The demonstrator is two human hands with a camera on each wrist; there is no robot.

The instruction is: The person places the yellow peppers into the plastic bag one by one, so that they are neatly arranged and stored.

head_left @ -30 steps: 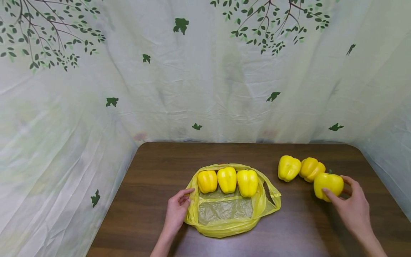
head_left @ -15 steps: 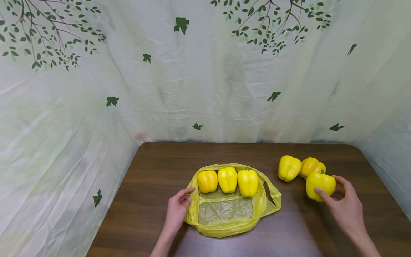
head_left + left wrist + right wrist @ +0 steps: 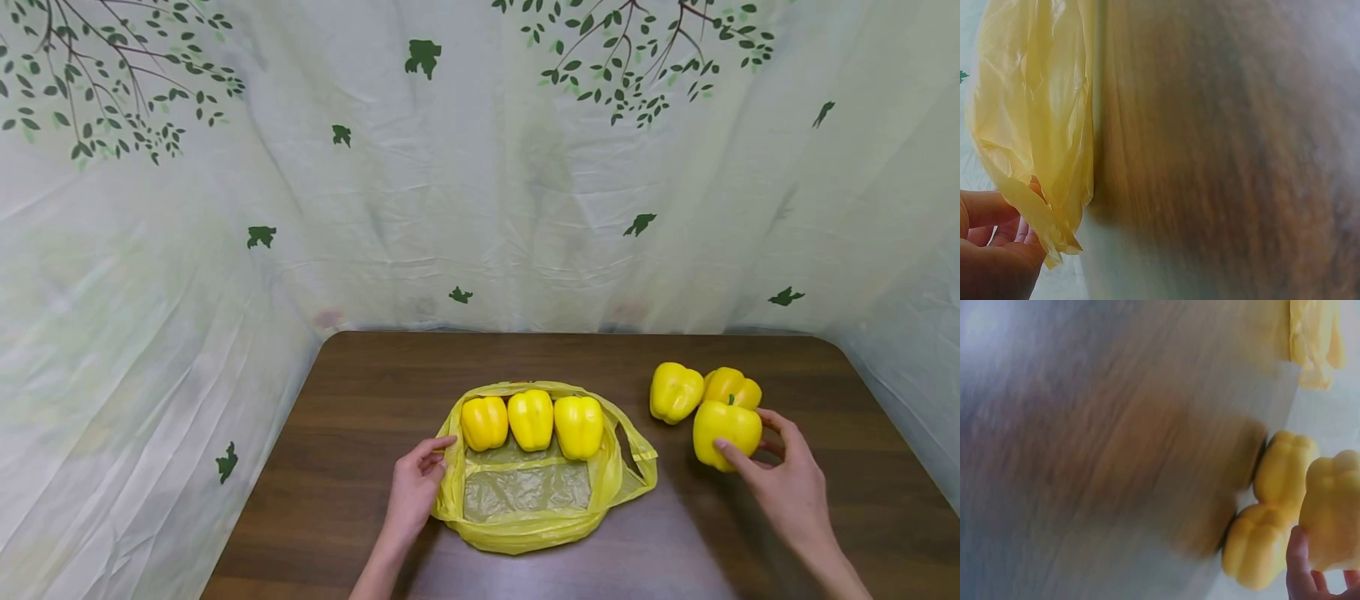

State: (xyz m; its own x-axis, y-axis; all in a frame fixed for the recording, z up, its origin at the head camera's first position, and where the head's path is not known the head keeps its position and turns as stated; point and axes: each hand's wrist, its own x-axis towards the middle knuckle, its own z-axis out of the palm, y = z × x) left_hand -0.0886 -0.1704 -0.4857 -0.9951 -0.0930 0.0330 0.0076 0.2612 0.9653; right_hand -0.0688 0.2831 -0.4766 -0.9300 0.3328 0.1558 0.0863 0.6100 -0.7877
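Observation:
My right hand (image 3: 791,483) grips a yellow bell pepper (image 3: 726,435) between thumb and fingers, its green stem upward. In the right wrist view that held pepper (image 3: 1335,509) appears at the right edge, overlapping two others. At the left side of an open yellow plastic bag (image 3: 517,542), my left hand (image 3: 416,492) pinches the bag's edge. The left wrist view shows the thumb and fingers (image 3: 988,209) at the gathered plastic (image 3: 1047,125). Inside the bag, along its far side, three yellow bell peppers (image 3: 531,421) lie in a row; its near part shows bare crinkled plastic.
Two more yellow bell peppers, one on the left (image 3: 675,393) and one on the right (image 3: 733,386), lie side by side behind the held one. The bag's handle loop (image 3: 637,458) spreads rightward over the brown wooden table (image 3: 375,375). A leaf-printed curtain (image 3: 480,183) hangs behind.
My right hand has moved left with the held bell pepper, which now overlaps the rear right pepper in the head view. My left hand and the bag stay in place.

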